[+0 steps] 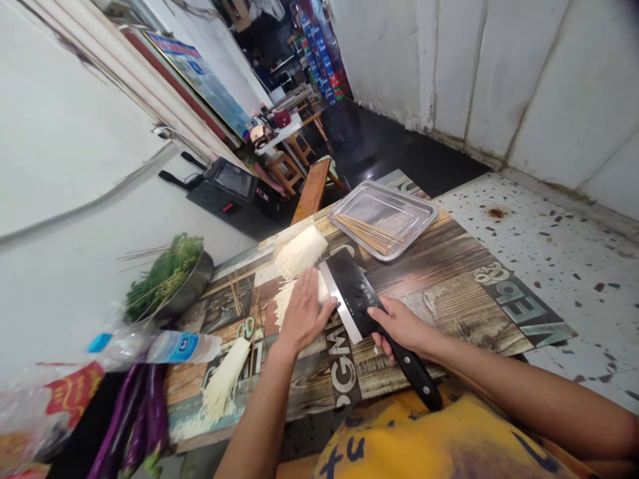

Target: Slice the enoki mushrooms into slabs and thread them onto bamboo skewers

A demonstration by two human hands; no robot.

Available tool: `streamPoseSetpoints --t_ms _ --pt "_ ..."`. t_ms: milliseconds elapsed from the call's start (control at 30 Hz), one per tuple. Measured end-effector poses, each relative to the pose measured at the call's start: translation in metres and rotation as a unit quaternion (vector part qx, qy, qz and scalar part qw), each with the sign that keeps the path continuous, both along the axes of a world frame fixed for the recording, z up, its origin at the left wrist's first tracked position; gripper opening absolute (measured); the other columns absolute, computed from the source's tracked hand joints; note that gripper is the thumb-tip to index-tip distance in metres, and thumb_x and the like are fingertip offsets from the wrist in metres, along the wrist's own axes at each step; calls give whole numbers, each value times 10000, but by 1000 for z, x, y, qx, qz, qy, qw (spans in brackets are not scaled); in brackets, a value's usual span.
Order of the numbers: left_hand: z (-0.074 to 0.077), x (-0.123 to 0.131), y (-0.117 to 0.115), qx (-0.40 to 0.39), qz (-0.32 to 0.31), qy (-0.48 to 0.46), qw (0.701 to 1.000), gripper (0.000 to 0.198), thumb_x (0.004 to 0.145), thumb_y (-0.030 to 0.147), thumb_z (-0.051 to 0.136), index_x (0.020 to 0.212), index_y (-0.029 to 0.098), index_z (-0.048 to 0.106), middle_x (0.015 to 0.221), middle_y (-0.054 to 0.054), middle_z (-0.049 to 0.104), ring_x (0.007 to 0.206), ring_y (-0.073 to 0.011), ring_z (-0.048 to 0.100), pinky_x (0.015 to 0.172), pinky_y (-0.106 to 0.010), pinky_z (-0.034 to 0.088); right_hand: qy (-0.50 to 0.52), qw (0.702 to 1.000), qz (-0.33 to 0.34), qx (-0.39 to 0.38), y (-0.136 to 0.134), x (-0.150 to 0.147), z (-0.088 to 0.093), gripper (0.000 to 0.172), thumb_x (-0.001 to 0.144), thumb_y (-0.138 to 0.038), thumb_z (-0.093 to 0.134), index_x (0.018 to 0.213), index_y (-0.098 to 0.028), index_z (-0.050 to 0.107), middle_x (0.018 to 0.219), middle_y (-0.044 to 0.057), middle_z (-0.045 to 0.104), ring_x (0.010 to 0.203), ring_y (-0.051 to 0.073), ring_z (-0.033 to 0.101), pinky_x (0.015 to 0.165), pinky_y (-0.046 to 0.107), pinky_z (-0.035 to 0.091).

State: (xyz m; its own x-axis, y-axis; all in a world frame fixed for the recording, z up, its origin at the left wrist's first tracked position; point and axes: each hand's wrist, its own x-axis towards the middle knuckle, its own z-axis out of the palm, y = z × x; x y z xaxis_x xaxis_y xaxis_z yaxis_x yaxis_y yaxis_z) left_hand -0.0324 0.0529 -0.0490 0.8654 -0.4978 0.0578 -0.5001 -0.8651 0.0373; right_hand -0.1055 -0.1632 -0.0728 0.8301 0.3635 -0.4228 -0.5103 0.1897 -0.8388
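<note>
My right hand (402, 324) grips the black handle of a cleaver (353, 296), whose broad dark blade lies flat near a bunch of enoki mushrooms (288, 297) on the table. My left hand (302, 309) rests flat, fingers together, on top of that bunch beside the blade's edge. A second white enoki bunch (301, 250) lies just beyond it, and a third (224, 380) lies near the table's front left.
A metal tray (417, 211) holds bamboo skewers (367, 231) at the far side of the printed wooden table (449, 279). A bowl of green herbs (167, 274), a plastic water bottle (174, 346) and purple eggplants (134, 426) sit at the left. Loose skewers (237, 299) lie nearby.
</note>
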Motion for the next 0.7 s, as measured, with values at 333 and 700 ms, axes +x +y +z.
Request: streamPoseSetpoints --t_ms 333,700 --pt "-4 3 2 -10 -18 -13 1000 717 932 520 319 1482 104 123 1544 -177 169 1432 -267 112 1157 -492 188 8 999 -5 -37 6 -5 13 77 946 -283 309 899 -239 352 469 -99 498 331 87 440 302 171 398" --pt "-5 3 1 -22 -23 -10 999 756 918 558 308 1470 67 146 1533 -207 183 1429 -282 131 1149 -504 198 23 998 -1 -52 12 4 22 96 957 -226 284 876 -238 333 443 -98 492 311 89 425 296 170 389"
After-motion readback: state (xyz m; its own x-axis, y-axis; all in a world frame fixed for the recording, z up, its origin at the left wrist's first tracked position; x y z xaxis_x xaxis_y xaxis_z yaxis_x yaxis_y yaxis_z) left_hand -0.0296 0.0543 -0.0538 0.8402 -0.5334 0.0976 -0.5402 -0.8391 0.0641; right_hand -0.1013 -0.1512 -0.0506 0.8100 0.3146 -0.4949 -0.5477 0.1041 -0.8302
